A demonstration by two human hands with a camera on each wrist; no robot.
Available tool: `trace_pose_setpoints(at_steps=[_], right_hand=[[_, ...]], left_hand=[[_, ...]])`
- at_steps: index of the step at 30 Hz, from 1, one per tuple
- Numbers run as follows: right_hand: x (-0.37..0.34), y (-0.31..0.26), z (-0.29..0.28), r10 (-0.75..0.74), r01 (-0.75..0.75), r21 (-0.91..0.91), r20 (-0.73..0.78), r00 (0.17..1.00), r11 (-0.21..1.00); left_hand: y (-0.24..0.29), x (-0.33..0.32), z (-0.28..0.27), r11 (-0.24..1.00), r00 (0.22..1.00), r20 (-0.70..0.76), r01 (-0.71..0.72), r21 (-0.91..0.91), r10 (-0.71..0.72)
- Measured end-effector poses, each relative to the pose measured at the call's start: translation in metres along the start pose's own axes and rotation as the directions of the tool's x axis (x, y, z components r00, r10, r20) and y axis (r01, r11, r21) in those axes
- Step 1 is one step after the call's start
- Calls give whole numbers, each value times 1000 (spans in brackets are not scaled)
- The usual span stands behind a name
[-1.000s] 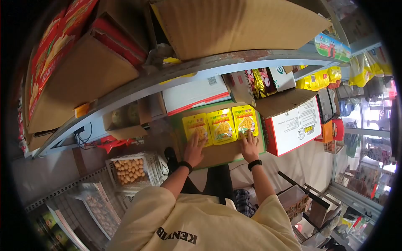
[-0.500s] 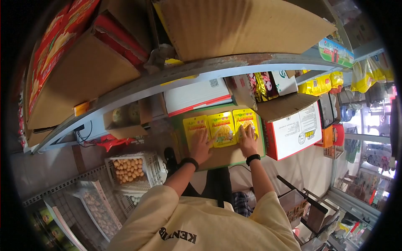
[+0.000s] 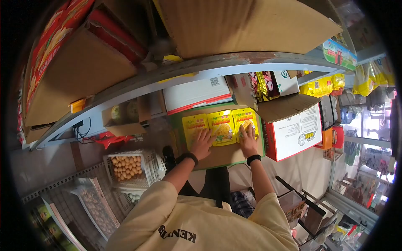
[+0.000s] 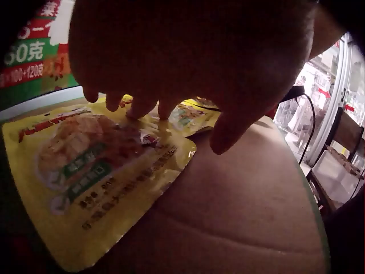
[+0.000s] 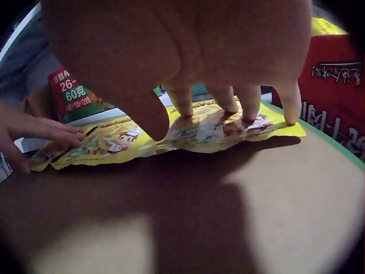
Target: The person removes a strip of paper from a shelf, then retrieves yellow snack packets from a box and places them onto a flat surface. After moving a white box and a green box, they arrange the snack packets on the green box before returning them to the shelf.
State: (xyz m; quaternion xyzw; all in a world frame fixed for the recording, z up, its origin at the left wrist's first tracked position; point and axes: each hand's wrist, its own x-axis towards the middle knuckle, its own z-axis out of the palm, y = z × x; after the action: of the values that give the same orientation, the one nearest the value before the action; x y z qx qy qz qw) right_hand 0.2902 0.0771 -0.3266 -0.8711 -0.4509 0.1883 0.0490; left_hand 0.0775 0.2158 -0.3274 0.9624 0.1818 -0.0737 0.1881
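Observation:
Three yellow food pouches lie side by side on a cardboard surface [image 3: 226, 155] with a green edge. My left hand [image 3: 202, 145] rests, fingers spread, on the lower right of the left pouch [image 3: 193, 125], beside the middle pouch [image 3: 221, 125]. On the right pouch [image 3: 244, 114] my right hand [image 3: 249, 143] lies with its fingertips on the front. In the left wrist view the left hand [image 4: 188, 57] touches the pouches with its fingertips, a large pouch [image 4: 97, 171] below it. The right wrist view has the right hand [image 5: 188, 51] pressing its fingertips on a pouch [image 5: 199, 134].
A white and red box [image 3: 296, 130] stands right of the surface, and a white box [image 3: 197, 94] behind it. Overhead runs a metal shelf edge [image 3: 251, 60] bearing cardboard boxes. A crate of eggs [image 3: 127, 167] sits at the lower left, a stool [image 3: 316, 211] at the lower right.
Both hands have moved up further onto the pouches since a second ago. Over the last half second, the left hand shifted slightly, its fingers now near the middle pouch; the right hand barely moved.

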Motion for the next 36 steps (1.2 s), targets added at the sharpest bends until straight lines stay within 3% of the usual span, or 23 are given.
trace_pose_setpoints(at_steps=[3, 9, 21, 27, 30, 33, 36], right_hand=[[-1, -1, -1, 3, -2, 17, -5, 1000, 1000], [0, -2, 1, 16, -16, 16, -4, 1000, 1000], [-2, 1, 6, 29, -28, 31, -41, 999, 999], [-3, 2, 3, 18, -17, 58, -20, 1000, 998], [-2, -1, -6, 23, -27, 72, 48, 999, 997], [-6, -15, -17, 12, -12, 4, -17, 1000, 1000], [-7, -25, -5, -146, 143, -93, -29, 989, 985]], left_hand=[[-4, 3, -2, 998, 993, 121, -26, 66, 18], [-5, 2, -4, 996, 998, 27, -59, 69, 57], [8, 1, -1, 990, 991, 130, -39, 135, 22], [11, 4, -6, 991, 995, 80, -67, 119, 57], [16, 5, -10, 995, 991, 129, -33, 96, 21], [21, 3, -18, 993, 987, 142, 90, -80, -78], [18, -11, -1, 919, 928, -132, 311, -244, -349]])
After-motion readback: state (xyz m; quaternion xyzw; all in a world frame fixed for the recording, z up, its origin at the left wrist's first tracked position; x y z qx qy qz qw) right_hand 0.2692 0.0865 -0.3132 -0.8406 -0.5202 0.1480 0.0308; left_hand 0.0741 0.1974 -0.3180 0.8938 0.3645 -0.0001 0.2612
